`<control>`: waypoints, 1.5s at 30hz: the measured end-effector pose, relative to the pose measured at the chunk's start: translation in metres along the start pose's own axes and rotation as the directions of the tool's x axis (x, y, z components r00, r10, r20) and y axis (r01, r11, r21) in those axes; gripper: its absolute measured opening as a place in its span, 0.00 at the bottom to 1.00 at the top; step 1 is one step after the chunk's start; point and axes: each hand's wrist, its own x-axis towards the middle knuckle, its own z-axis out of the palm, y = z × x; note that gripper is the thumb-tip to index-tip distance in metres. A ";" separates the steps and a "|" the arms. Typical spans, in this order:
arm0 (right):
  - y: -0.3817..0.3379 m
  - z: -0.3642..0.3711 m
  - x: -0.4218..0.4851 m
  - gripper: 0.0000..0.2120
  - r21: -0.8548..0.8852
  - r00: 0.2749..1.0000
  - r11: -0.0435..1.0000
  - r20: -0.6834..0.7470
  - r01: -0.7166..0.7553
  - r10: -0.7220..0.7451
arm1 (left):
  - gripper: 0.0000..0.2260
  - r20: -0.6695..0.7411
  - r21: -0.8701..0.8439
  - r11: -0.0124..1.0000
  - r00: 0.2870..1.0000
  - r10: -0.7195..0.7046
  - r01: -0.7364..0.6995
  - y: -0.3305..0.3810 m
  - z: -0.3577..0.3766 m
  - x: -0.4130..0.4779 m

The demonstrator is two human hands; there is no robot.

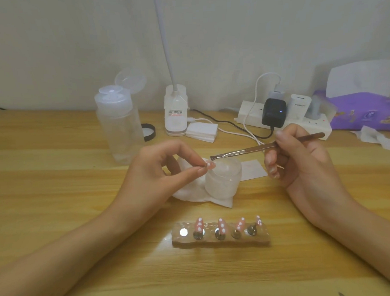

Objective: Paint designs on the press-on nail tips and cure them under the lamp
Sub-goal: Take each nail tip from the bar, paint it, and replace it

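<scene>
Pink almond-shaped press-on nail tip with white dots (209, 164) is pinched between the thumb and forefinger of the left hand (163, 171). That hand's other fingers curl loosely behind, and its forearm reaches in from the near left corner of the wooden table (56, 171). The right hand (301, 158) grips a slim brown-handled brush with a metal ferrule (256, 147) like a pen. The bristles point left, just above the nail tip; whether they touch it I cannot tell.

Under the brush, a frosted glass jar (222, 180) stands on a crumpled white tissue (191, 194) at mid-table. Nearer the near edge, a pale pink rectangular holder block (220, 241) carries four dotted pink nail tips on metal stands (199, 225). Toward the far edge stand a clear plastic bottle with its flip lid open (119, 128) and a white lamp base (175, 113).
</scene>
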 end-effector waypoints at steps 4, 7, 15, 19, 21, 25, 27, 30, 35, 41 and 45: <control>0.001 0.002 0.000 0.09 -0.037 1.000 0.999 0.017 -0.008 0.008 | 0.05 -0.006 0.019 1.000 1.000 0.004 -0.004 0.000 0.001 0.000; 0.001 -0.001 0.000 0.10 -0.048 0.999 0.999 -0.051 -0.019 0.017 | 0.07 -0.010 0.030 1.000 1.000 0.001 -0.001 0.000 0.001 0.001; 0.000 0.001 -0.001 0.10 -0.074 1.000 0.997 -0.011 0.023 -0.024 | 0.04 -0.007 0.040 0.999 1.000 -0.002 0.002 0.001 0.001 0.000; 0.000 -0.001 0.000 0.11 -0.056 0.997 0.998 -0.072 0.029 -0.033 | 0.05 -0.001 0.037 0.999 1.000 -0.012 0.012 0.003 0.002 -0.001; 0.000 0.000 0.000 0.12 -0.046 0.998 0.997 -0.018 0.061 -0.062 | 0.06 0.002 0.043 0.999 1.000 -0.025 0.025 0.003 0.002 0.000; 0.000 0.001 -0.002 0.12 -0.092 0.998 0.994 -0.035 0.054 -0.057 | 0.07 0.011 0.039 0.997 0.998 -0.062 0.061 0.003 0.001 -0.001; -0.001 0.000 -0.003 0.10 -0.093 0.995 0.994 -0.071 0.056 -0.063 | 0.07 0.015 0.042 0.997 0.997 -0.070 0.069 0.003 0.001 -0.001; -0.001 0.001 -0.003 0.11 -0.069 0.994 0.992 -0.021 0.102 -0.104 | 0.07 0.017 0.026 0.996 0.996 -0.090 0.089 0.002 0.001 0.000; -0.001 0.002 -0.004 0.12 -0.129 0.994 0.987 -0.047 0.092 -0.099 | 0.08 0.015 0.025 0.993 0.994 -0.113 0.112 0.002 0.000 -0.001; -0.002 0.003 -0.003 0.10 -0.093 0.990 0.986 0.015 0.140 -0.139 | 0.08 0.033 -0.016 0.991 0.991 -0.133 0.133 0.005 0.001 0.000; -0.001 0.001 -0.005 0.13 -0.171 0.990 0.978 -0.052 0.120 -0.130 | 0.08 0.042 -0.036 0.987 0.987 -0.153 0.154 0.006 0.000 0.000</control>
